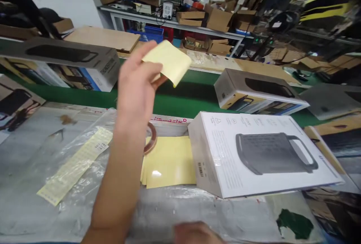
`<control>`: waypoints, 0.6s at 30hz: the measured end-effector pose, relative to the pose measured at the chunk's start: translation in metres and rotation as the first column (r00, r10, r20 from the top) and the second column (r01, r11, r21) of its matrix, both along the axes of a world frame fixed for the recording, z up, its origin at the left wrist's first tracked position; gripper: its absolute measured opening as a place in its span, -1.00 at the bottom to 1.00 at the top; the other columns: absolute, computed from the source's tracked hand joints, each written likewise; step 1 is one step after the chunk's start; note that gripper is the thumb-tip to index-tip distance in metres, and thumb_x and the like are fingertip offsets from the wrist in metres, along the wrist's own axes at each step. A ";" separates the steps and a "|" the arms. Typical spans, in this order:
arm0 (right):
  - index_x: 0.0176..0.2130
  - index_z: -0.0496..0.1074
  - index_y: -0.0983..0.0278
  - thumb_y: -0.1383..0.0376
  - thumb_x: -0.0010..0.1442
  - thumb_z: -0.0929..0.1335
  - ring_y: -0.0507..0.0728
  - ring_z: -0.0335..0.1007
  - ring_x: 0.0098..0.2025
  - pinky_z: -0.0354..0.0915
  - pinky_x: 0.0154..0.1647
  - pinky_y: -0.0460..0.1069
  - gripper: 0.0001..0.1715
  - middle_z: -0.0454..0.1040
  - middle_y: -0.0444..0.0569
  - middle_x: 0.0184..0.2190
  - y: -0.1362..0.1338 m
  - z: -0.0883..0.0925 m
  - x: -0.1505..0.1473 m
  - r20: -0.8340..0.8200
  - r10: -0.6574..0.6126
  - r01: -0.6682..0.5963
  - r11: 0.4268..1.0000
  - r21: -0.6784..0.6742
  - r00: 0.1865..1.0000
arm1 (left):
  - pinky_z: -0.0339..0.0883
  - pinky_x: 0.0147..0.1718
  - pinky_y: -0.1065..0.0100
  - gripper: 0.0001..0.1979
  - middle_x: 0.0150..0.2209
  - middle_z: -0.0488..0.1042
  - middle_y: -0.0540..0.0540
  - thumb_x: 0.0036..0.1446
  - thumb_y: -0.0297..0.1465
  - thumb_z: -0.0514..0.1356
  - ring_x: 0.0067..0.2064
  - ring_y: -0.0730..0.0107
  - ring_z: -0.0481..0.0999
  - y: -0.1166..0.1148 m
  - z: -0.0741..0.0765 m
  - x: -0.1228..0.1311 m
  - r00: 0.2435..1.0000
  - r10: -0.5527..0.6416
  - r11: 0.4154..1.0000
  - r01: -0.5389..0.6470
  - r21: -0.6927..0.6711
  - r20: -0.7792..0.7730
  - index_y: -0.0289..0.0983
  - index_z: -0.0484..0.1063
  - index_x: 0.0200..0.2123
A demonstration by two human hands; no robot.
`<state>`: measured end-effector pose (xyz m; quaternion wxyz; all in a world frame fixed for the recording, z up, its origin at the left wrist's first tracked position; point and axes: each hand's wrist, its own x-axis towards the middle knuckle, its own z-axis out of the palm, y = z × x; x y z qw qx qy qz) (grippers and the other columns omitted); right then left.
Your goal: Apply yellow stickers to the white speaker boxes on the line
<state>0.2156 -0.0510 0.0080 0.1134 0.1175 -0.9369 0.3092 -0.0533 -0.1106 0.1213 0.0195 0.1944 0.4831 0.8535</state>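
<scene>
My left hand (138, 74) is raised over the far side of the table, its fingers closed on a small curled yellow sheet of paper (172, 61). My right hand (197, 232) shows only as a blur at the bottom edge, so its fingers cannot be read. Below my left hand lies a stack of glossy yellow sheets (172, 165), with a brown tape roll (151, 138) at its far left corner. A white printed box (270, 157) picturing a dark handled device lies to the right, overlapping or touching the stack.
A yellow label strip (79, 165) lies on clear plastic at left. Behind the table, a green conveyor belt (180, 102) carries printed boxes, including a left box (104, 61) and a right box (256, 89). Shelving (175, 23) with cartons stands farther back.
</scene>
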 end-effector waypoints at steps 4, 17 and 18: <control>-0.02 0.30 0.27 0.49 0.23 0.25 0.21 0.46 -0.06 0.52 -0.14 0.08 -0.67 0.34 0.21 0.00 -0.030 -0.041 -0.044 -0.066 -0.182 0.184 0.983 0.020 0.981 | 0.42 0.08 0.15 -0.74 -0.07 0.51 -0.13 -0.01 -0.55 0.14 0.05 0.10 0.49 -0.044 0.005 -0.010 0.994 0.105 0.992 -0.106 0.061 0.016 -0.21 0.46 -0.23; 0.16 0.15 0.32 0.51 0.24 0.18 0.32 0.27 -0.04 0.47 -0.16 0.26 -0.50 0.15 0.26 -0.02 -0.019 -0.064 -0.094 -0.206 -0.305 0.344 0.919 0.194 0.930 | 0.40 -0.10 0.35 -0.64 -0.31 0.46 0.00 0.25 -0.69 -0.04 0.04 0.29 0.55 -0.052 0.010 -0.023 0.976 -0.011 0.980 -0.033 0.196 0.219 -0.49 0.36 0.05; 0.18 0.14 0.33 0.51 0.24 0.19 0.33 0.27 -0.02 0.47 -0.14 0.28 -0.48 0.15 0.27 -0.01 -0.019 -0.063 -0.094 -0.206 -0.309 0.346 0.921 0.180 0.929 | 0.40 -0.14 0.39 -0.64 -0.33 0.48 0.02 0.25 -0.69 -0.04 0.03 0.30 0.56 -0.051 0.010 -0.023 0.974 -0.017 0.981 -0.027 0.191 0.225 -0.48 0.37 0.05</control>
